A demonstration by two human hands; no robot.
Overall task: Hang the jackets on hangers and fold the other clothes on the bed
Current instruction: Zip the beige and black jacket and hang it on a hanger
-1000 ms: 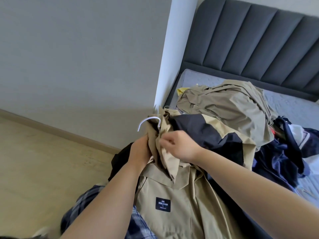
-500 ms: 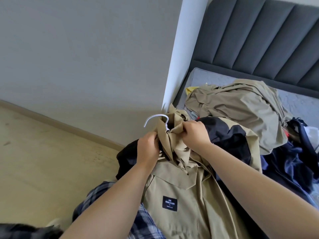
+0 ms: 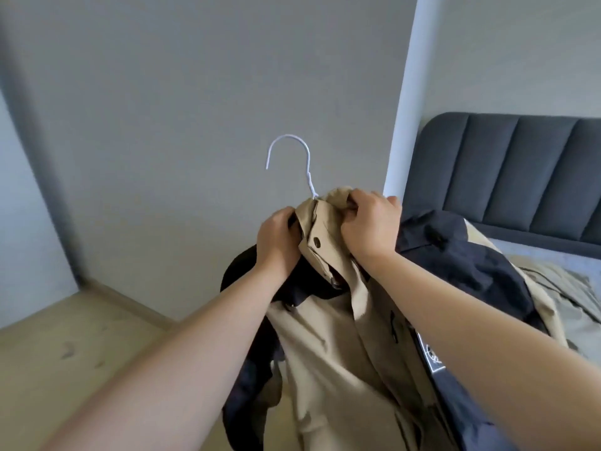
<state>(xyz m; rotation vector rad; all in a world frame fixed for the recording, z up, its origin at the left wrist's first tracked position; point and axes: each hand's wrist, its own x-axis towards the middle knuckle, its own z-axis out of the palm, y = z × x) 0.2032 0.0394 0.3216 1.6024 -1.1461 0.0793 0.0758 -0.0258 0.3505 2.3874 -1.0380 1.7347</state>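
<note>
A: Where's the jacket (image 3: 341,336)?
B: Tan w/ navy, held up in front of the wall (image 3: 195,125). The hanger (image 3: 294,157) hook sticks out of the collar (image 3: 320,216).
A: Hands?
B: L hand (image 3: 276,242) grips the collar's left side, R hand (image 3: 370,226) bunches the right. Bed (image 3: 536,255) behind, to the right.

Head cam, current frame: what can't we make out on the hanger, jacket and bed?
Head view only.
hanger: only the hook shows; its shoulders sit inside the jacket collar, so seating is unknown.
left hand, right hand: fingertips buried in collar fabric.
jacket hem: cut off by the bottom edge.
bed: clothes mostly hidden behind the jacket and right arm, and cut by the right edge.
</note>
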